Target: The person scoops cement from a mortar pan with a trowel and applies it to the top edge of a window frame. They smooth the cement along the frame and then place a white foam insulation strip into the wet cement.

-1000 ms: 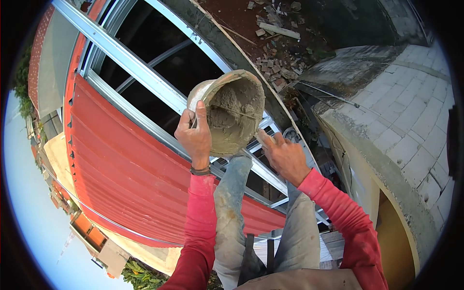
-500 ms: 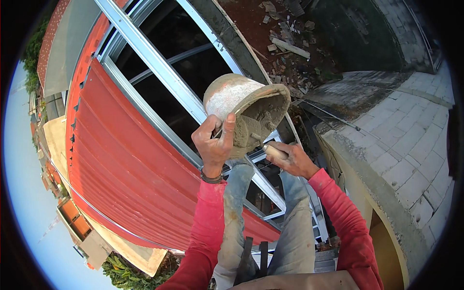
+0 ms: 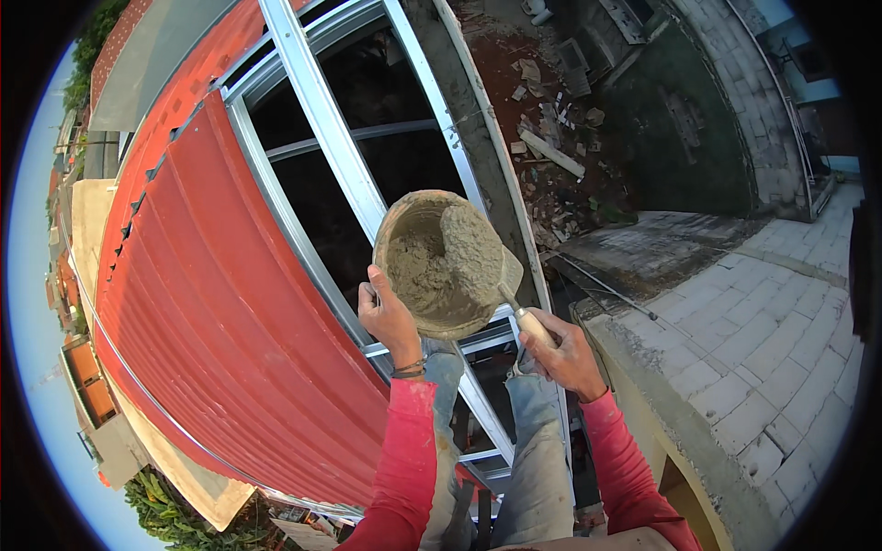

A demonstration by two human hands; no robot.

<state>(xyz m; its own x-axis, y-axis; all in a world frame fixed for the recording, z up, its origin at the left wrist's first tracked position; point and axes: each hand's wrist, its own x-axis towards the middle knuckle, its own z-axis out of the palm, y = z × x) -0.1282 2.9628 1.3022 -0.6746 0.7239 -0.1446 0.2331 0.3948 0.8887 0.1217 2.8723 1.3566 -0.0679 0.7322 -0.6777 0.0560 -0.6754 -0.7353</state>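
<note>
My left hand (image 3: 390,320) grips a mortar-crusted bucket (image 3: 404,228) at its near left rim, with the thumb up along the edge. The bucket's mouth faces me, and grey wet mortar (image 3: 427,280) coats its inside. My right hand (image 3: 570,356) is closed around the wooden handle of a trowel (image 3: 511,274). A thick heap of mortar (image 3: 470,250) lies on the trowel's blade, over the right side of the bucket's mouth. Most of the blade is hidden beneath that heap.
Silvery metal framing (image 3: 323,115) runs under and beyond the bucket, with dark gaps between its bars. Red corrugated roofing (image 3: 216,275) slopes off at the left. A pale block wall (image 3: 753,321) stands at the right. Rubble (image 3: 551,147) lies on the ground far below.
The bucket has swung from lying sideways to facing me with its mouth. My trowel has come up out of it, loaded with mortar. Both hands have moved slightly nearer to me.
</note>
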